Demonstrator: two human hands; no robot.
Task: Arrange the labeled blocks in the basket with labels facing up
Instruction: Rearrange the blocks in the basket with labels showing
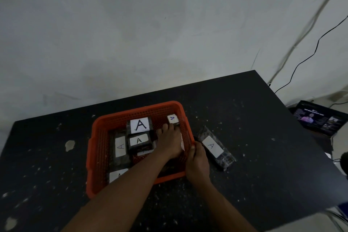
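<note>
An orange basket [94, 149] sits on the black table [263, 128]. Inside it lie dark blocks with white "A" labels facing up: a large one [140, 125], one just in front of it [139, 141], a long one [120, 146] at the left, and one [118, 174] partly hidden by my left forearm. My left hand [168, 143] reaches into the basket, and its fingertips pinch a small labeled block [172, 119] in the far right corner. My right hand [197, 160] grips the basket's right rim. Another long labeled block [214, 147] lies on the table just right of the basket.
The table's far and right edges are close by. Off the right side a laptop [320, 118] with a lit screen sits lower down, with cables [301, 62] running along the wall. Pale specks and a chipped patch [70, 145] mark the tabletop.
</note>
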